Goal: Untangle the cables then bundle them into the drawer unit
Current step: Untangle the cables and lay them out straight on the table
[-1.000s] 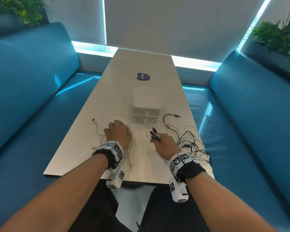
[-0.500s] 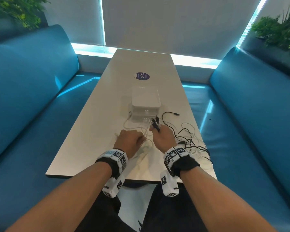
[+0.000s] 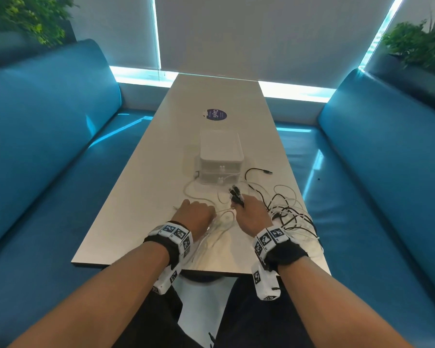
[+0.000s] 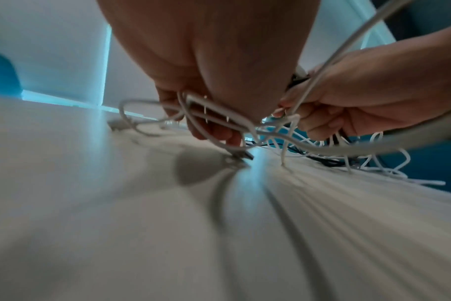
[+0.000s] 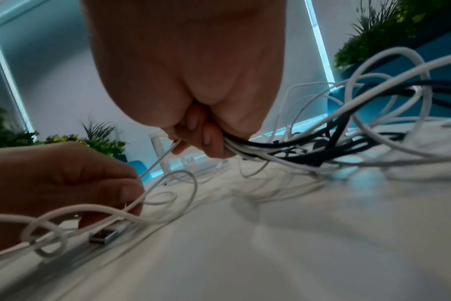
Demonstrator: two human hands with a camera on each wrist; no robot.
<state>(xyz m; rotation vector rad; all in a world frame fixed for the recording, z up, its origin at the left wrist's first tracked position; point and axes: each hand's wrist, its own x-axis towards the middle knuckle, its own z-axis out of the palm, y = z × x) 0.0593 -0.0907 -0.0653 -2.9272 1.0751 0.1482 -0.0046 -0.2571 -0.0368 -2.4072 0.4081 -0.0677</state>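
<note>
**A:** While the right hand (image 3: 252, 214) has that bunch of plugs (image 3: 236, 194) clamped in its curled fingers, what's the left hand (image 3: 196, 216) actually doing? Can't tell from the head view, it's just a fist from above.

**B:** Wrist cams sort it out. Left fingers are curled round white cable (image 5: 111, 211), pinching a strand low over the table (image 3: 141, 197), with a USB plug (image 5: 104, 237) lying just under the knuckles. So both hands are gripping cable, neither is free.

**A:** And the rest of the mess?

**B:** The tangle (image 3: 290, 217) sits off to the right of the right hand, black and white loops piled near the table's right edge. The strands run out of that fist sideways toward the pile, so the long axis is roughly left to right across the table.

**A:** Drawer unit (image 3: 221, 156)?

**B:** Straight ahead of both hands, past the plugs, drawers look closed. A white loop trails in front of it.

**A:** So which way to pull?

**B:** My guess: the left hand draws its white strand leftward, away from the pile, while the right anchors the plug ends. The left is the nearer one to that loose white run; the right is nearer the tangle. Nothing's bundled yet, so this is early going.
</note>
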